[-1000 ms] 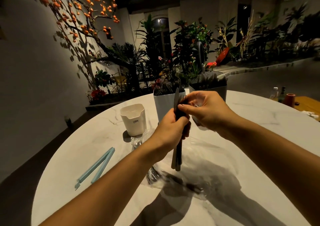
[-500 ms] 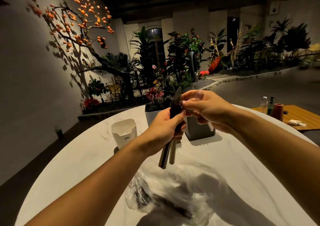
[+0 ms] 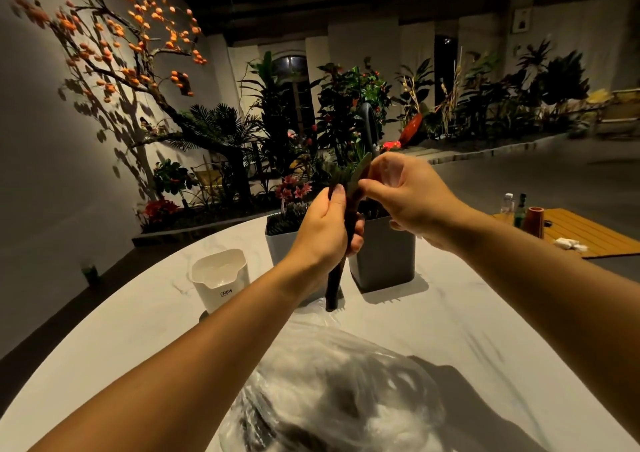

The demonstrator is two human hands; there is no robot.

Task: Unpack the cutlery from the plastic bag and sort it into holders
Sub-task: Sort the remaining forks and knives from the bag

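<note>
Two hands, left hand gripping dark slender cutlery, right hand pinching its top

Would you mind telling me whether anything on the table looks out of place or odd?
Nothing stands out. The plastic bag lies crumpled near the front edge, and the white holder stands upright.

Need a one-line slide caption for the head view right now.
Left hand grips a cutlery bundle while the right hand pinches its top, above the plastic bag.
</note>
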